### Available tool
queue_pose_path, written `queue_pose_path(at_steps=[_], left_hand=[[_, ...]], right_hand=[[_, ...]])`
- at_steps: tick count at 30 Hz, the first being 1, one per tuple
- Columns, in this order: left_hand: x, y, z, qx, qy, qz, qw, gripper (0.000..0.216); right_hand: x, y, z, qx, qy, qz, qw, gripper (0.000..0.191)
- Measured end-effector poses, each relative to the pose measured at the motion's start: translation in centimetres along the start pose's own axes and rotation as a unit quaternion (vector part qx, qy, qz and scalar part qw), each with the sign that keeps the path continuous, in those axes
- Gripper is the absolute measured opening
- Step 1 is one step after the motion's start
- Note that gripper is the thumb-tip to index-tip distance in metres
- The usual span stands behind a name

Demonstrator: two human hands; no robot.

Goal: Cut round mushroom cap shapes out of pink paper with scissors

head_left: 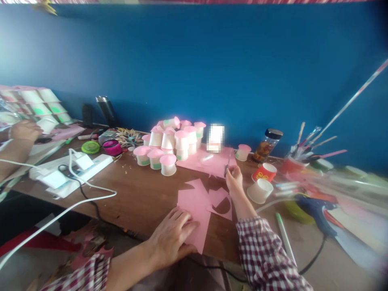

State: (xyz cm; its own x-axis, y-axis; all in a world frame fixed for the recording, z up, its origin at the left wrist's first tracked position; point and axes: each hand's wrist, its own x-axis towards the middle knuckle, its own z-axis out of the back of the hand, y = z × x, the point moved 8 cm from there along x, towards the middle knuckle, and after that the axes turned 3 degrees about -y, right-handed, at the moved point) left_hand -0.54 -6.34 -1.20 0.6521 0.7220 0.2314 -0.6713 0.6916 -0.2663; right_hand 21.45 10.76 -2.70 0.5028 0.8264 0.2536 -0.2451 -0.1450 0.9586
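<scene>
A cut sheet of pink paper [197,202] lies near the desk's front edge, with curved pieces taken out of its right part. My left hand [174,234] rests on its lower left side, fingers stretched over the paper. My right hand [235,180] is closed around a pair of scissors [228,165], whose thin blades point away from me and look blurred. Under the scissors' tips lies a larger pink sheet [218,159]. Several white paper cups topped with pink paper [168,163] stand stacked and grouped behind my hands.
To the right are a white cup [260,190], a red cup [264,173], a dark-lidded jar [268,145] and a blue glue gun [315,210]. A power strip [80,176] with cables lies left. Another person's hand [26,131] is at the far left.
</scene>
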Motion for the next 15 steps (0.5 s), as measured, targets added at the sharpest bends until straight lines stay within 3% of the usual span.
queue_pose_path(at_steps=[3,6,10,15], left_hand=[[0.0,0.6,0.5,0.006,-0.022,0.013,1.000,0.065],[0.4,2.8,0.7,0.033,-0.045,0.080,0.995,0.067],[1.8,4.7,-0.1,0.045,-0.008,0.103,0.994,0.095],[3.1,4.8,0.3,0.058,-0.013,0.089,0.994,0.078]], right_hand=[[0.1,-0.4,-0.2,0.008,0.003,0.001,1.000,0.028],[0.3,-0.6,-0.2,0.008,0.002,0.002,1.000,0.028],[0.5,-0.8,0.1,0.006,-0.004,0.001,1.000,0.027],[0.7,-1.0,0.5,0.000,-0.017,-0.002,1.000,0.024]])
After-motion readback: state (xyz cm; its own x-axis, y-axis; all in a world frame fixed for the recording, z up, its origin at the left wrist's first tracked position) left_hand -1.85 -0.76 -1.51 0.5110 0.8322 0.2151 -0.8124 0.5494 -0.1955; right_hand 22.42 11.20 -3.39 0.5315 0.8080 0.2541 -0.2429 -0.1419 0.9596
